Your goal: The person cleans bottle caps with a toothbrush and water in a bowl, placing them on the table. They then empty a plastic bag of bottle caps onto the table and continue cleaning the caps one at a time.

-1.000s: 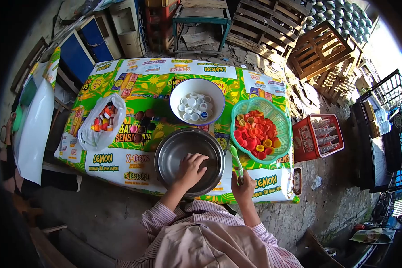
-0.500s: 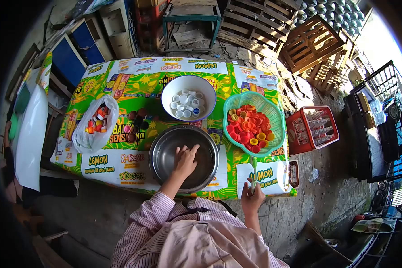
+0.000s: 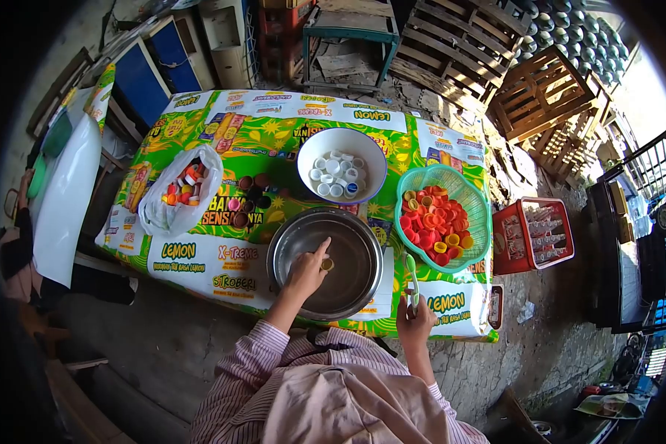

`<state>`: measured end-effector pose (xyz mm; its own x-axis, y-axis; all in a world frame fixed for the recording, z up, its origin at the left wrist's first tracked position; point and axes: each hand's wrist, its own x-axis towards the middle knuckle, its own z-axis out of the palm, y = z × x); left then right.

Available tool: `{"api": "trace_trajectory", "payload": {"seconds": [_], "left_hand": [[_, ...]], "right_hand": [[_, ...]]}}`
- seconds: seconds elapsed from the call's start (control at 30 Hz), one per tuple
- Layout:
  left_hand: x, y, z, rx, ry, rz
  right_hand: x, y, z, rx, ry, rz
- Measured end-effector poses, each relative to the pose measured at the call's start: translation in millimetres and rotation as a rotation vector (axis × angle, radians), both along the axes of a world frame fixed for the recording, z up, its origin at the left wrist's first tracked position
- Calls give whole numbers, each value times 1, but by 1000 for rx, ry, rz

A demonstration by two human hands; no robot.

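Observation:
My left hand (image 3: 308, 272) is inside the steel basin (image 3: 277, 280), index finger stretched out, with a dull yellow bottle cap (image 3: 328, 264) pinched by the thumb. My right hand (image 3: 416, 320) is wrapped round a slim light green handle (image 3: 412, 275), like a toothbrush, pointing up and away at the table's front edge. Just beyond it, a green plastic basket (image 3: 480, 214) holds red, orange and yellow bottle caps (image 3: 438, 218). Behind the basin stands a white enamel bowl (image 3: 318, 146) with white caps (image 3: 334, 169) in it.
On the patterned table cover (image 3: 192, 263), a white plastic bag (image 3: 155, 214) holds mixed caps, with dark caps (image 3: 253, 194) beside it. A red crate (image 3: 512, 240) stands right of the table. Wooden pallets (image 3: 451, 44) lean at the back.
The view has shifted, so the table sits further right. The yellow cap now shows at my left hand, and the fingers have drawn together. The green handle in my right hand has tilted left.

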<state>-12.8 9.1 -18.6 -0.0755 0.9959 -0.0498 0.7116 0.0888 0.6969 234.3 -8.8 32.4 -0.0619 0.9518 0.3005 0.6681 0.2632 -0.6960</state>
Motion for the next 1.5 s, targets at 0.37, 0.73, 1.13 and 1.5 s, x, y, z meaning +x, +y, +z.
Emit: {"api": "trace_trajectory", "payload": {"seconds": [0.37, 0.73, 1.13, 1.5], "left_hand": [[0, 1, -7, 58, -66, -5], [-7, -6, 1, 121, 184, -43], [-23, -16, 13, 95, -34, -3], [-47, -19, 43, -143, -69, -236]], "right_hand": [[-2, -3, 4, -9, 11, 4], [-3, -5, 3, -31, 25, -6], [-10, -3, -2, -30, 34, 62], [-26, -5, 12, -159, -11, 315]]}}
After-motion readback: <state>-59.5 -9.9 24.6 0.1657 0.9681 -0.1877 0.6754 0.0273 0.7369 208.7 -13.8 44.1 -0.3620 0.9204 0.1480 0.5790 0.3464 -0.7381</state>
